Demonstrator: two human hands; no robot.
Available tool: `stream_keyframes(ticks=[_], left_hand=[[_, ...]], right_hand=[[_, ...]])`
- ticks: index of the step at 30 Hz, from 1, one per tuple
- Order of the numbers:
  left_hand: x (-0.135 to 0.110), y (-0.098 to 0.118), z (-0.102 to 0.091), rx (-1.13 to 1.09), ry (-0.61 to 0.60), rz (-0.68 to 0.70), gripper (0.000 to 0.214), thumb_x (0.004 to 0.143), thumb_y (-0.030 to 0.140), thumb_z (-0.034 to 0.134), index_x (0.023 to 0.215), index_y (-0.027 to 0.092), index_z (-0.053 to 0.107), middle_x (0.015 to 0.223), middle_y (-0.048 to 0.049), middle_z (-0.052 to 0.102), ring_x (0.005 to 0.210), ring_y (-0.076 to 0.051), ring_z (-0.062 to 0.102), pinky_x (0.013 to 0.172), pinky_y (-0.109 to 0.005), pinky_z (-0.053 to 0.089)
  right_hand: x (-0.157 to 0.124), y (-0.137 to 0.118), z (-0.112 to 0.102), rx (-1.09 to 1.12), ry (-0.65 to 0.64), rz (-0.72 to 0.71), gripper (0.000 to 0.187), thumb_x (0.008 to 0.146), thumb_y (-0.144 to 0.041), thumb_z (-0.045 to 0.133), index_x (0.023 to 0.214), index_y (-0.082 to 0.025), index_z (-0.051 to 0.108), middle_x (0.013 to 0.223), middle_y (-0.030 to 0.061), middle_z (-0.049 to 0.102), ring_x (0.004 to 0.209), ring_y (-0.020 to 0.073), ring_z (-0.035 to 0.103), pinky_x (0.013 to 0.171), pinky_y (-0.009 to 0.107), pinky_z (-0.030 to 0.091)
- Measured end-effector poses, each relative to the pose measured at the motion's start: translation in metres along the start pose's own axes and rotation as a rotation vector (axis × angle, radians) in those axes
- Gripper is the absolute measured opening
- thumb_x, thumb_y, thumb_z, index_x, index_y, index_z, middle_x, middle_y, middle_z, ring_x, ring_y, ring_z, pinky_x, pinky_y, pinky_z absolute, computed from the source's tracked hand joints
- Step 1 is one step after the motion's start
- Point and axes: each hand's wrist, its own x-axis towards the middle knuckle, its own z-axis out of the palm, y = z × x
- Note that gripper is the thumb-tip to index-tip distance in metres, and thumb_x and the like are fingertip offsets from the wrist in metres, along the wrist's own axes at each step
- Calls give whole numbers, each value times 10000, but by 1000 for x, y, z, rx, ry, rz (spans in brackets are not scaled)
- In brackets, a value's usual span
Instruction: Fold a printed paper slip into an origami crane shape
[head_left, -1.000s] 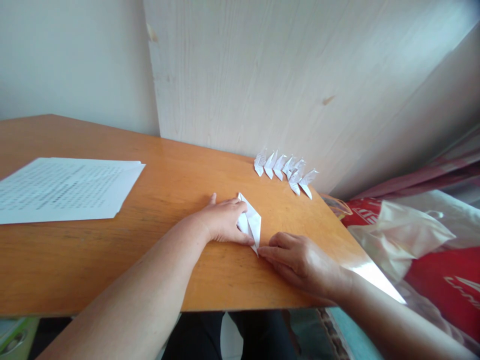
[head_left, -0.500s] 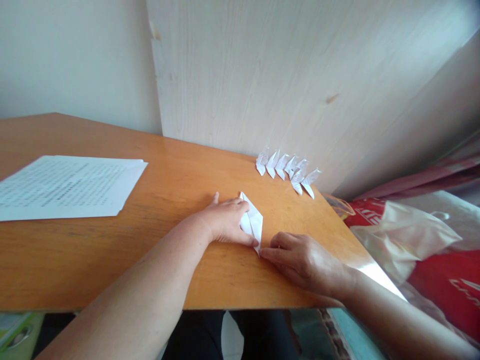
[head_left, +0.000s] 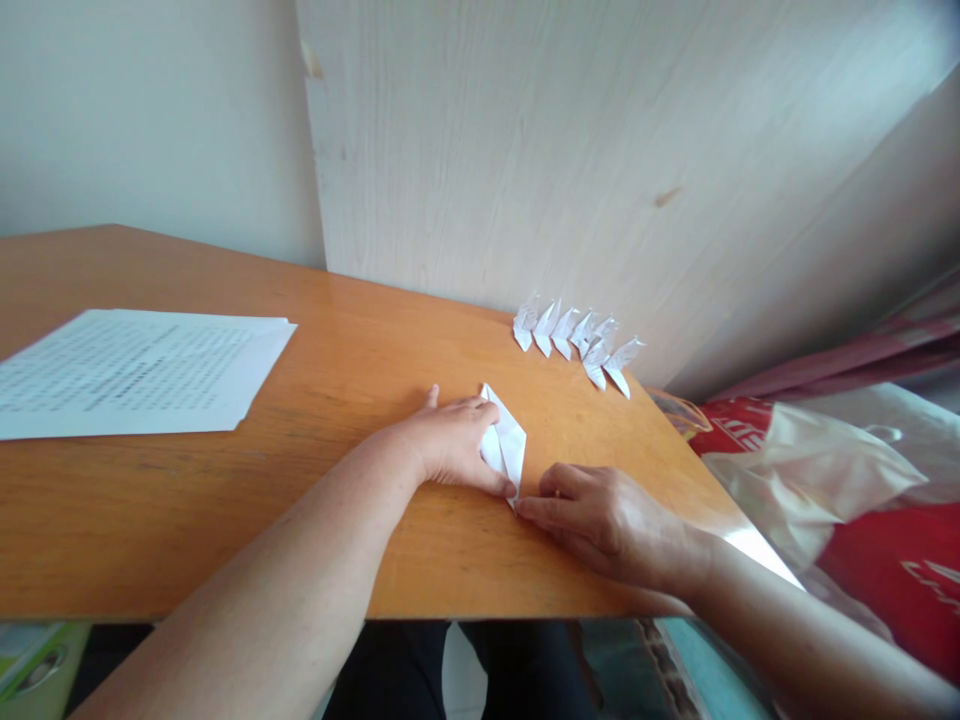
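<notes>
A small white folded paper (head_left: 511,438), a narrow kite shape with a crease along it, lies flat on the wooden table (head_left: 315,540). My left hand (head_left: 459,440) holds it down from the left, the thumb near its lower tip and the fingers over its upper left edge. At the lower tip, the thumb and forefinger of my right hand (head_left: 589,510) are pinched together on the paper's point. The left fingers partly cover the paper.
Several folded white paper pieces (head_left: 562,332) with raised wings stand in a row by the board at the back. Printed sheets (head_left: 150,370) are stacked on the left. Past the table's right edge lie a cream bag (head_left: 810,470) and red bags (head_left: 900,570).
Both hands stay at the folded paper. The right fingertips have shifted very slightly left at its lower tip. Nothing else has visibly moved.
</notes>
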Motion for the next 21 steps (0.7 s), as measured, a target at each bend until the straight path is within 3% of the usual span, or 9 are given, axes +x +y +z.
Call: stream_keyframes(ticks=[16,21], left_hand=[[0,-1,0,-6,-51,15,931,530,800,693,1262,260,494,1509,-130,462,1424,-398,334,1141,-728,42],[0,-1,0,0,-57,3,974,501,814,700,1278,265,492,1533,-131,432,1424,-394,333,1154,-709,33]], right_hand=[[2,-1,-2,7,-19,-6,307,1026,-250,449,1255,-281,651,953,58,635,778,147,605,676,280,466],[1,-2,-3,46,-26,32,286,1018,-237,444,1211,-239,656,972,64,633,812,158,607,711,294,471]])
